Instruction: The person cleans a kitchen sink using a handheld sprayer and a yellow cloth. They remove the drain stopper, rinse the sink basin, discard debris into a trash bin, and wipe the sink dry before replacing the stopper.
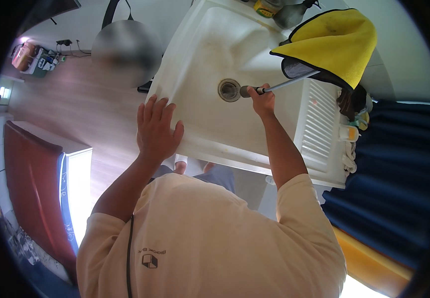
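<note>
My right hand [262, 100] grips the dark spray head [245, 91] of a pull-out tap, over the basin of a white laundry sink [204, 123]. Just left of the spray head is the round metal drain [229, 90]; water seems to run into it. From the hand a silvery hose [293, 80] leads up beneath a yellow microfibre cloth [336, 43] with a grey underside and black edging, which hides the hose's far end. Flat on the sink's left rim lies my left hand [157, 128], fingers spread and holding nothing.
A ribbed washboard [317, 124] is moulded into the sink's right side. Beyond it are crumpled cloths [352, 104] and a white container [348, 133]. A jar [268, 7] and a grey bottle [291, 15] stand on the back rim. A dark blue curtain [397, 149] hangs at the right.
</note>
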{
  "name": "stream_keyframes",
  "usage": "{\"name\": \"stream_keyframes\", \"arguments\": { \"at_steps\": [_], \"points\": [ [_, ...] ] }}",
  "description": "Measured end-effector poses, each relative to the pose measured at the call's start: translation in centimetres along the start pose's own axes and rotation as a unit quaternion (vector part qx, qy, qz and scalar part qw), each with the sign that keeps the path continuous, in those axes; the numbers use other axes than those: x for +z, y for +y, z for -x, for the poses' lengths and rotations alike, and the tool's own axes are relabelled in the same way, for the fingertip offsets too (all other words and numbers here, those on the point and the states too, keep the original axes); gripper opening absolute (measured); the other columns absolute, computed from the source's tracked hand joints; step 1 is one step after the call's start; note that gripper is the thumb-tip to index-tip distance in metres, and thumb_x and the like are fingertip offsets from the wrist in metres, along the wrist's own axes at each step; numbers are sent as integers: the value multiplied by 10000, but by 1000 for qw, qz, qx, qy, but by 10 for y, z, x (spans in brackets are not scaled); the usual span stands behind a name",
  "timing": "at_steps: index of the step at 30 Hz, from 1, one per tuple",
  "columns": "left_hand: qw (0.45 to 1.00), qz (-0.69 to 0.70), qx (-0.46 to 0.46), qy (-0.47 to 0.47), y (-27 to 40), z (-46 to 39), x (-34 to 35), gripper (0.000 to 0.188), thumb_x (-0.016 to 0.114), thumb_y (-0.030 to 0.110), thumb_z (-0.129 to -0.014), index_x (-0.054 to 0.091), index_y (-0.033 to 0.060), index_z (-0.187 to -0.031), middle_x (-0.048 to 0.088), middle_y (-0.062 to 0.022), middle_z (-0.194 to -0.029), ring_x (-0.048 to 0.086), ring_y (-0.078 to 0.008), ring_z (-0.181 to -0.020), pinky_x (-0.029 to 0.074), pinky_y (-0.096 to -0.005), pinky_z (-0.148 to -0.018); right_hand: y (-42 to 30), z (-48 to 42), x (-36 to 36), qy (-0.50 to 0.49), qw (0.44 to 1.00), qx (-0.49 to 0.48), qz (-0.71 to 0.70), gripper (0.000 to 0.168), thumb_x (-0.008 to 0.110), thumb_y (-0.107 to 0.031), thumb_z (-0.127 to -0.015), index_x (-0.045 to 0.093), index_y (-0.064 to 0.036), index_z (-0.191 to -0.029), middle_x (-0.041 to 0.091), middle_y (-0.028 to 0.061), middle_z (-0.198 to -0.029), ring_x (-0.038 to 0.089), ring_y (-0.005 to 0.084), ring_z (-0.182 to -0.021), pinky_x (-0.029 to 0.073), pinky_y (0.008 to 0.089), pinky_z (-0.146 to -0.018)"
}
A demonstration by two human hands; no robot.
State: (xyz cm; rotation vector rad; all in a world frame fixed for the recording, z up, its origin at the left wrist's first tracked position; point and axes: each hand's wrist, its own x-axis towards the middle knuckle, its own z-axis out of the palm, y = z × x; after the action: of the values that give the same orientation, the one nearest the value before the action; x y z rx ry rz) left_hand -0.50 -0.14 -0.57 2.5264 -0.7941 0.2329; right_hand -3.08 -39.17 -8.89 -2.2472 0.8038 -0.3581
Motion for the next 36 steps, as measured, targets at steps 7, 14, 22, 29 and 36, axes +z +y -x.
{"name": "stream_keyframes", "arguments": {
  "at_steps": [7, 14, 22, 29, 36],
  "points": [
    [1000, -14, 3, 14, 2, -2, 1, 452, 724, 256, -886, 650, 80, -1296, 614, -146, -1422, 454, -385, -1468, 297, -578, -1247, 1, -22, 7, -10, 1000, -6, -10, 506, 874, -398, -850, 548, -12, -875, 659, 106, -733, 622, 216, -687, 532, 404, -685],
    [1000, -22, -1, 7, 3, -2, 0, 444, 733, 245, -880, 661, 67, -1280, 617, -151, -1429, 456, -387, -1470, 306, -578, -1241, 5, -35, 7, -22, 1000, 2, -6, 501, 862, -401, -831, 545, -17, -869, 704, 165, -765, 702, 337, -724, 555, 463, -715],
    [1000, -16, -11, -10, 4, -1, -1, 455, 749, 212, -892, 653, 66, -1312, 581, -136, -1487, 409, -377, -1516, 282, -594, -1263, 6, -38, 1, -22, 1000, -12, -7, 504, 873, -384, -844, 531, -13, -842, 647, 114, -702, 621, 222, -659, 523, 417, -652],
    [1000, -20, -10, -9, 5, -2, -1, 438, 737, 213, -890, 658, 62, -1294, 592, -150, -1470, 425, -388, -1500, 295, -597, -1249, 1, -41, 20, 8, 996, -16, -91, 478, 875, -360, -851, 552, -8, -878, 693, 117, -728, 680, 246, -683, 549, 424, -679],
    [999, -28, -17, 0, 6, -3, -1, 412, 723, 222, -886, 669, 62, -1262, 616, -155, -1435, 457, -384, -1475, 310, -580, -1240, -26, -46, 36, 76, 984, -69, -143, 460, 874, -339, -871, 562, -2, -890, 668, 99, -739, 636, 206, -679, 533, 401, -661]
  ]
}}
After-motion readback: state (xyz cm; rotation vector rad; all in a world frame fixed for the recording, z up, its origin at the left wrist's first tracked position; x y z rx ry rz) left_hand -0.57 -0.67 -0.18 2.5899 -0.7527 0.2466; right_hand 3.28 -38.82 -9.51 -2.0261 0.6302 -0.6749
